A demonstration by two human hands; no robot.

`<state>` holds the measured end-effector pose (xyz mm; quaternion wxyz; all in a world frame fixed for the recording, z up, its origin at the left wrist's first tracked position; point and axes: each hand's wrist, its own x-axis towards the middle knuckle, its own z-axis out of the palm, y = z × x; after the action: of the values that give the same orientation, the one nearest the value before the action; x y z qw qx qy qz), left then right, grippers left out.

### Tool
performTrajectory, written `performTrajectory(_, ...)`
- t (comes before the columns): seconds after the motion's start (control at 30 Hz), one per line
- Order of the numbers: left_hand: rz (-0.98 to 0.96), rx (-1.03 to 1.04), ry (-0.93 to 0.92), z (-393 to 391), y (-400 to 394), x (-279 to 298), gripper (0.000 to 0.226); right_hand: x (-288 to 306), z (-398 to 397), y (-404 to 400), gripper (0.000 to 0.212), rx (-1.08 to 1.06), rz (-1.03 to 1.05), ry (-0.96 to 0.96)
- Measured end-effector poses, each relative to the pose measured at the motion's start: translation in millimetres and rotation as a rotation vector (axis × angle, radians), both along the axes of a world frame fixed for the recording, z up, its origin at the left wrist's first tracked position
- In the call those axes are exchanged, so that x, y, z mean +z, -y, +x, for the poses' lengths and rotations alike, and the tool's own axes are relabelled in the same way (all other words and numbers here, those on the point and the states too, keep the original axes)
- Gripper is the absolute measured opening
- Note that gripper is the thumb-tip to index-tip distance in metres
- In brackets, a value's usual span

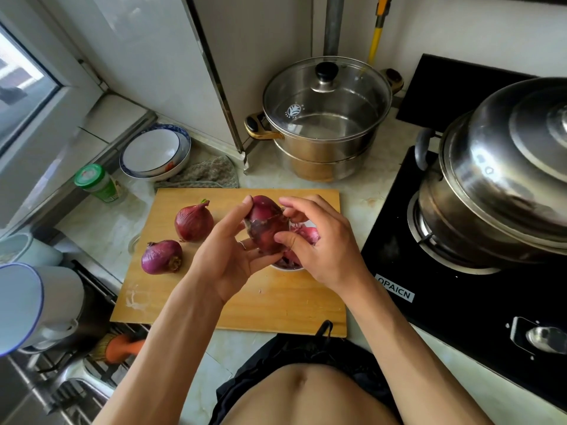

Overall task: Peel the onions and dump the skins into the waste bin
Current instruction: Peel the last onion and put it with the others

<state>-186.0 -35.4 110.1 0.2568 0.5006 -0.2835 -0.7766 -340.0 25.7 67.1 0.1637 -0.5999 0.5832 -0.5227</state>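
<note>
Head view: both hands' grip, left hand (228, 256) and right hand (319, 243), around a red onion (265, 227) above a skin-filled white bowl (291, 265).

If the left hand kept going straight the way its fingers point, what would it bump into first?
Probably nothing new: the left hand already holds the onion. Past it, its fingers point up the cutting board toward the glass-lidded pot, though depth is hard to judge.

Head view: single wide-angle camera, worn, facing forward and down.
Looks steeply onto wooden cutting board (214, 302) and gas hob (445, 302); close range, forearms entering from bottom edge; edges bowed.
</note>
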Motion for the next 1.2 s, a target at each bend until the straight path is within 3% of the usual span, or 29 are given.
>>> performTrajectory(0.43,0.008,0.024,0.000,-7.9,-6.9,1.5,0.033,4.9,-1.2,-2.4,0.034,-0.018,-0.032,0.011)
performTrajectory(0.67,-0.007,0.033,0.020,-10.7,-6.3,3.1,0.043,1.5,4.2,-1.2,0.026,-0.057,-0.060,0.036)
performTrajectory(0.83,0.006,0.024,0.010,-12.8,-7.0,5.2,0.040,1.2,4.2,-2.2,0.034,-0.050,-0.063,0.085)
performTrajectory(1.2,0.068,0.031,0.011,-14.1,-7.4,7.7,0.048,-1.9,-1.7,0.1,0.024,-0.055,-0.119,0.002)
